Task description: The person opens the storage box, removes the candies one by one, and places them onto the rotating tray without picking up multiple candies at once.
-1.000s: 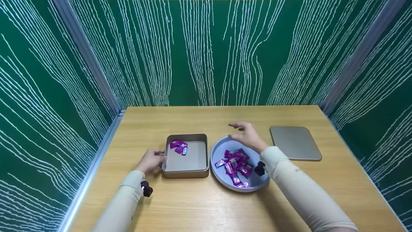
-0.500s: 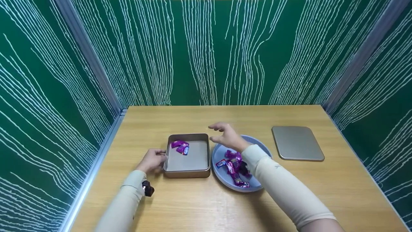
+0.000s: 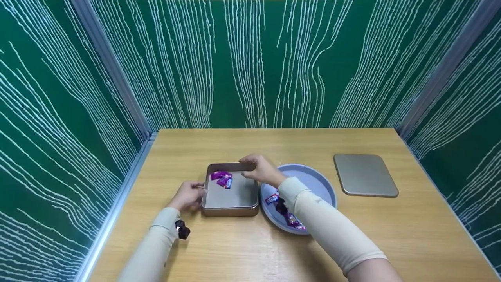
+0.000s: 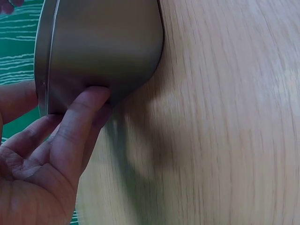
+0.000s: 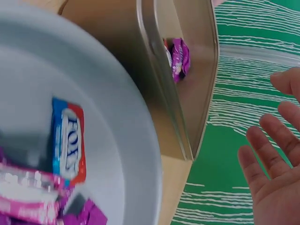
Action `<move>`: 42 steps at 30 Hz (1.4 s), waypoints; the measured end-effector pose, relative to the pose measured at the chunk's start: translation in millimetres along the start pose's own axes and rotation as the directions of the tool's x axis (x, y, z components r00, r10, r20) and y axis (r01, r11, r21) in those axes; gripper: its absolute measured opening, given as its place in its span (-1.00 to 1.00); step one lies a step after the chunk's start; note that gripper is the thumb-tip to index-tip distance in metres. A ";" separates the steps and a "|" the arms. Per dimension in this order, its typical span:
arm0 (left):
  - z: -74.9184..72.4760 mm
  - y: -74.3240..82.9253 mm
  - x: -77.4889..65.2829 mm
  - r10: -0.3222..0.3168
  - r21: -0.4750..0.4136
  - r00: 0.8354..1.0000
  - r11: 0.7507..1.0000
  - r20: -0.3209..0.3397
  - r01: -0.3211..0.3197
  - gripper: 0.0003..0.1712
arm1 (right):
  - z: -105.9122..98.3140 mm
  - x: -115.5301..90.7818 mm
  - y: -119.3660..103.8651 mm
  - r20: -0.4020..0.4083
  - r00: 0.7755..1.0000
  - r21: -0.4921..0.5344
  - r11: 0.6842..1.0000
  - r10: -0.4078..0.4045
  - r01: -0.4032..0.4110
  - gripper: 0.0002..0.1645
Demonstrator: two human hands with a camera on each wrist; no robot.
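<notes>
— Tin [image 3: 231,196]: where is it placed?

— It is set on the wooden bench [image 3: 242,250], just left of the blue plate [image 3: 319,184], with its lid off. A few purple-wrapped sweets [image 3: 221,179] are seen in its far left corner.

— How is it being held?

— Its left wall is touched by the left hand [image 3: 187,196]; in the left wrist view the fingers [image 4: 77,126] are laid nearly straight against the metal side, not curled round it. The right hand [image 3: 260,170] is held over the tin's far right corner. From the head view its fingers look bent over the rim, but in the right wrist view the fingers [image 5: 267,154] are shown straight and spread, clear of the tin, with nothing pinched.

— And what else is laid out?

— More wrapped sweets [image 3: 287,217] are piled on the near part of the plate, partly hidden by the right sleeve. A flat metal lid [image 3: 366,174] is lying well apart, to the right of the plate.
</notes>
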State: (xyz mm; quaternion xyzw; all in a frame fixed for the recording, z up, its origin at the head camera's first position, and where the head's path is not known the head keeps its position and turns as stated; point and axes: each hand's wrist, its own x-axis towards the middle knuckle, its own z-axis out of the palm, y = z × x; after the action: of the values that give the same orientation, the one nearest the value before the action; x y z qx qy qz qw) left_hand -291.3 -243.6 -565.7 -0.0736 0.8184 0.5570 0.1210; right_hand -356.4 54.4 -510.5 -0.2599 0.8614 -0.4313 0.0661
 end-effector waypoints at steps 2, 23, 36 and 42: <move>0.2 0.0 0.0 0.001 0.004 1.000 1.000 0.003 -0.001 -0.40 | 5.4 2.9 -0.6 0.014 1.000 -0.005 1.000 0.027 -0.027 -0.46; 1.6 -3.1 -1.0 0.018 -0.040 1.000 0.999 -0.015 -0.018 -0.43 | 50.6 27.2 15.7 0.211 0.973 -0.241 0.960 -0.094 0.146 -0.53; -0.7 -1.9 -2.0 0.033 -0.008 0.999 0.999 -0.016 -0.033 -0.44 | 61.5 34.0 18.9 0.360 0.932 -0.412 0.890 -0.036 0.194 -0.51; -0.9 -4.8 0.7 0.028 -0.035 1.000 0.999 -0.012 -0.029 -0.42 | 64.7 34.9 19.0 0.390 0.920 -0.496 0.831 -0.046 0.252 -0.57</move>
State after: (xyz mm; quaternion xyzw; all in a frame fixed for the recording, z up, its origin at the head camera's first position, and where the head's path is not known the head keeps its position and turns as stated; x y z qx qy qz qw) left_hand -290.8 -246.1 -569.9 -0.0672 0.8101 0.5725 0.1070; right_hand -371.9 0.3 -561.5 -0.4101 0.8967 -0.1215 0.1139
